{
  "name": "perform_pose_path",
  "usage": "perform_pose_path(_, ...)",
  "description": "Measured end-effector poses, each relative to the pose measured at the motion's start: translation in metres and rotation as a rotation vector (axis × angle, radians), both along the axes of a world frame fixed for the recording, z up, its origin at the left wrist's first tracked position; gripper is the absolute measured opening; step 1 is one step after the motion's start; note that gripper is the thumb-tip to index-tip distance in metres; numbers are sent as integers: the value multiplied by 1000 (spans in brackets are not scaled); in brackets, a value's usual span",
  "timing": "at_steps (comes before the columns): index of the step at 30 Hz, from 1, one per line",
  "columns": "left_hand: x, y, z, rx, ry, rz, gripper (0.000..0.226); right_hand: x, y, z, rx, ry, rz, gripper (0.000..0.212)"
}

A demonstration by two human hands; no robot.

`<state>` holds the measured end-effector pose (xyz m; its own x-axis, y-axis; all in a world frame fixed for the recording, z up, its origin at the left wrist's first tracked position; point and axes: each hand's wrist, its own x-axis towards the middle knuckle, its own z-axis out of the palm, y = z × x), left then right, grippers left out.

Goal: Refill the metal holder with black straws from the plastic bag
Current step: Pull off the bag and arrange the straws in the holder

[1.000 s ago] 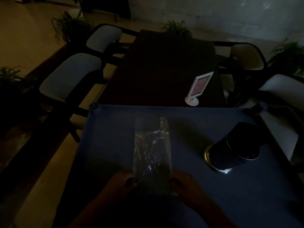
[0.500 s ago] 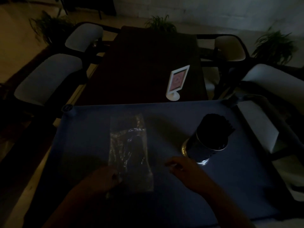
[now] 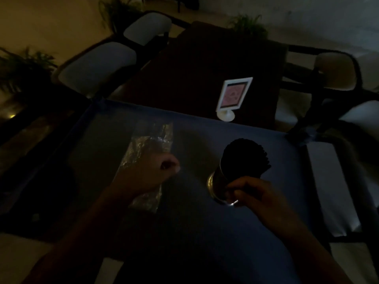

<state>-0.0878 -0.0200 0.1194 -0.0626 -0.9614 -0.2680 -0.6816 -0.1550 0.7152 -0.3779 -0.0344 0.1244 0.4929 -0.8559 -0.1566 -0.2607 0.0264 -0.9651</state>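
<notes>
The scene is very dark. A clear crinkled plastic bag [image 3: 152, 138] lies flat on the blue table [image 3: 205, 226]. My left hand [image 3: 143, 175] is over the bag's middle with its fingers curled into a fist; whether it pinches the plastic I cannot tell. To the right stands the metal holder [image 3: 214, 182], tilted a little, with a thick bunch of black straws [image 3: 244, 156] sticking out of its top. My right hand [image 3: 254, 194] grips the lower part of the holder from the near side.
A white-framed table sign [image 3: 233, 97] stands on the dark table [image 3: 205, 68] beyond the blue one. Pale cushioned chairs [image 3: 96, 66] flank both sides. Potted plants [image 3: 248, 25] stand at the back and left.
My right hand moved right from the table surface and took hold of the holder. My left hand slid up from the bag's near end to its middle. The camera swung.
</notes>
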Motion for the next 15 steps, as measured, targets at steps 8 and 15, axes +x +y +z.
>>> perform_pose_path(8,-30,-10,15,-181,194,7,29,-5,0,1,-68,-199,-218,22)
perform_pose_path(15,-76,-29,5,-158,350,-52,59,-21,4,1,-121,-241,-392,20)
